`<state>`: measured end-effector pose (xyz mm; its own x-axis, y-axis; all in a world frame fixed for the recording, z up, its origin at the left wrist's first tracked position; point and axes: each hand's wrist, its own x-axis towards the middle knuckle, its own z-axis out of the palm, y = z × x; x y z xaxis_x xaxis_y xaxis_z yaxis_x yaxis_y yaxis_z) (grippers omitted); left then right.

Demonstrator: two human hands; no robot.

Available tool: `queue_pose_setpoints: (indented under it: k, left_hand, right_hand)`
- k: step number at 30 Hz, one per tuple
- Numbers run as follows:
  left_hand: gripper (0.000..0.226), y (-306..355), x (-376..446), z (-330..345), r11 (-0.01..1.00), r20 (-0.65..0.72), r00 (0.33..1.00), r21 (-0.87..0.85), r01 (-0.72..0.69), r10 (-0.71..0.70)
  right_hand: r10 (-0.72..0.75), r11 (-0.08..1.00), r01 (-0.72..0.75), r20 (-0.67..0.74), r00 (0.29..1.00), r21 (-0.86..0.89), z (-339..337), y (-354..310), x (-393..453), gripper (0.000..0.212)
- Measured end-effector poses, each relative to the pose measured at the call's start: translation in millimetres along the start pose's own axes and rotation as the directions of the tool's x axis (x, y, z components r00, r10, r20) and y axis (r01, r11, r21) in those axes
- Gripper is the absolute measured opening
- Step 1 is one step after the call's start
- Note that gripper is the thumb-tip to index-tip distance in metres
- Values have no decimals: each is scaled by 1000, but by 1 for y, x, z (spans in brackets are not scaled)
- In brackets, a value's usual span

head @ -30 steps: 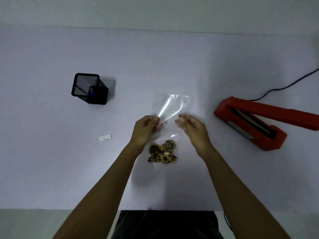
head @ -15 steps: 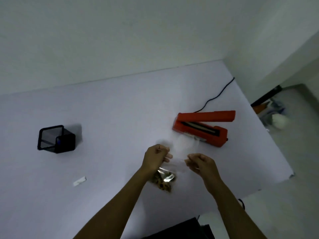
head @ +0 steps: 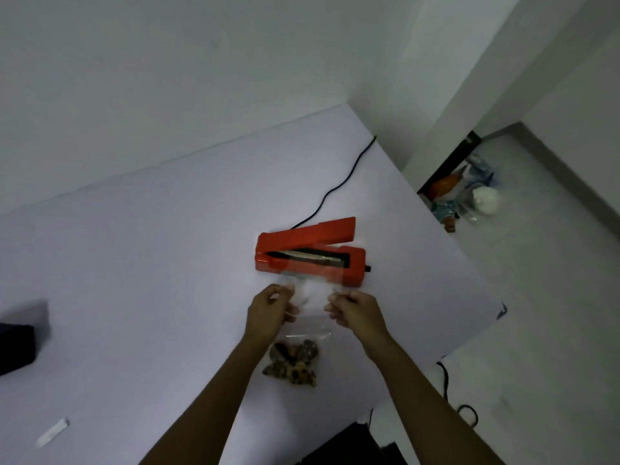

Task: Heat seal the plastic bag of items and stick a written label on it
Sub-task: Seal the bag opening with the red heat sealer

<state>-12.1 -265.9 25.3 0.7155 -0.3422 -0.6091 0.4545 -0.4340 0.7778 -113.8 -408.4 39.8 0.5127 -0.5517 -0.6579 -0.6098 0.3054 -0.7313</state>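
Observation:
A clear plastic bag (head: pixel 310 298) with several brown, patterned items (head: pixel 292 363) at its bottom hangs between my hands. My left hand (head: pixel 270 312) pinches its left edge and my right hand (head: pixel 355 310) pinches its right edge. The bag's open top reaches the front of the red heat sealer (head: pixel 310 251), whose arm is raised. A small white label (head: pixel 53 431) lies on the table at the lower left.
The pale table (head: pixel 151 263) ends at the right in an edge (head: pixel 469 344) with floor beyond. The sealer's black cord (head: pixel 339 187) runs to the back corner. A black mesh holder (head: pixel 16 344) sits at the far left. Clutter (head: pixel 463 193) lies on the floor.
Both hands have carried the bag to the right, up to the sealer's front. My view has swung right, so the mesh holder and the label have slid to the left.

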Motion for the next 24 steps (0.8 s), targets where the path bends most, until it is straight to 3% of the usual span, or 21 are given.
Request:
queue_pose_setpoints:
  k: [10,15,24]
  left_hand:
    - [26,4,15,5,1000,-61,998,1,2,-2]
    - [23,1,22,6,999,-56,997,4,48,-48]
    - [21,3,30,6,1000,-28,1000,-6,10,-10]
  right_hand:
    - [2,1000,-1,51,999,-8,2,-10,18,21]
    - [47,999,-45,62,997,-31,3,-7,27,20]
    - [77,997,-76,20,997,-15,5,-11,29,18]
